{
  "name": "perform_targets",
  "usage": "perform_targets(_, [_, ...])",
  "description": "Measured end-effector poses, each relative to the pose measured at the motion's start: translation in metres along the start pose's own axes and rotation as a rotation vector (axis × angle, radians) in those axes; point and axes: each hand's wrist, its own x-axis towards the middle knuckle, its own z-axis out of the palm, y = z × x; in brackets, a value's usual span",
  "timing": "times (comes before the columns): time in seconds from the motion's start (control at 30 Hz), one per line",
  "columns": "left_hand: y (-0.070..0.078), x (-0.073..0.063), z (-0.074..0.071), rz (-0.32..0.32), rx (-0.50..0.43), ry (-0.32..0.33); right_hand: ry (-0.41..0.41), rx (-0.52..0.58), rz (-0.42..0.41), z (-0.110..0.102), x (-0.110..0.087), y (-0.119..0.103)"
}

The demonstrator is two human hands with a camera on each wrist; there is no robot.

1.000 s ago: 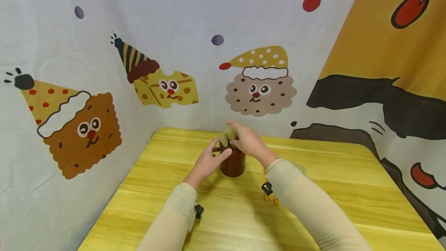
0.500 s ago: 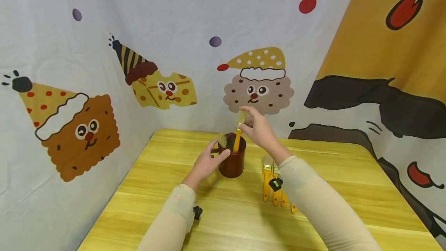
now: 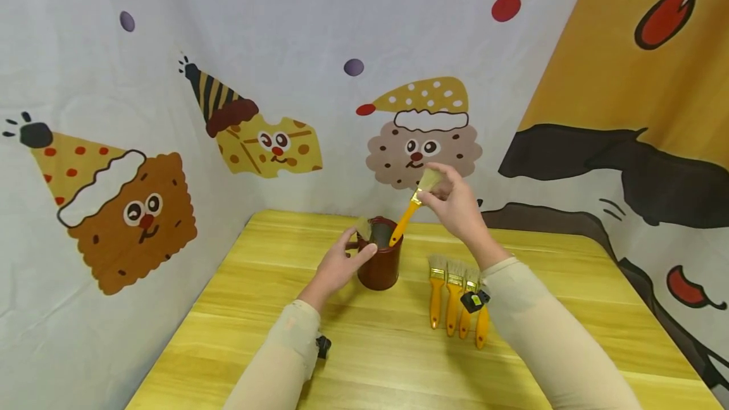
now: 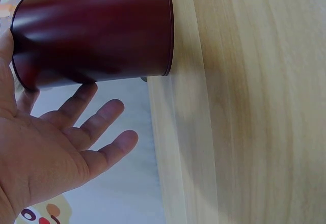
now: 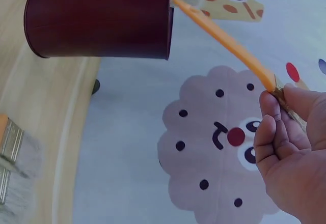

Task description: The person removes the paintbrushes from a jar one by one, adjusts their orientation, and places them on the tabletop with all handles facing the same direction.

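A dark red-brown mug (image 3: 380,269) stands upright on the table, its handle on the left. My left hand (image 3: 340,264) holds it at the rim, thumb on the near side; in the left wrist view the outer fingers are spread beside the mug (image 4: 97,33). Bristles of one paintbrush (image 3: 364,228) stick up from the mug beside that hand. Above and right of the mug, my right hand (image 3: 455,207) pinches another paintbrush (image 3: 407,220) near its metal ferrule. This brush is tilted, bristles up, its orange handle end at the mug's rim.
Several orange-handled paintbrushes (image 3: 454,296) lie side by side on the wooden table (image 3: 376,353), right of the mug, partly behind the right wrist camera (image 3: 475,300). A white cloth (image 3: 296,30) with cartoon prints hangs behind and left of the table.
My right hand has lifted the paintbrush up from inside the mug and moved it to the right, tilting it. The row of brushes shows more fully. My left hand stays at the mug.
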Motion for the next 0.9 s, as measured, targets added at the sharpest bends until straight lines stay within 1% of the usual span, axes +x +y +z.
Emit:
perform_targets(0.13, [0.001,-0.001,-0.001,-0.002,-0.015,-0.002,0.005,0.010,0.010,-0.011,-0.006,0.006])
perform_targets(0.23, [0.001,-0.002,-0.002,-0.004,-0.025,-0.002,-0.011,-0.023,0.032,-0.018,-0.012,0.015])
perform_targets(0.43, [0.000,-0.003,-0.002,-0.001,-0.021,0.000,-0.036,-0.086,0.109,-0.032,-0.025,0.034])
perform_targets(0.57, [-0.001,-0.003,-0.002,0.005,-0.015,0.000,-0.049,-0.113,0.122,-0.042,-0.033,0.046])
perform_targets(0.9, [0.001,-0.002,-0.002,0.005,-0.007,0.000,-0.058,-0.098,0.177,-0.061,-0.055,0.072])
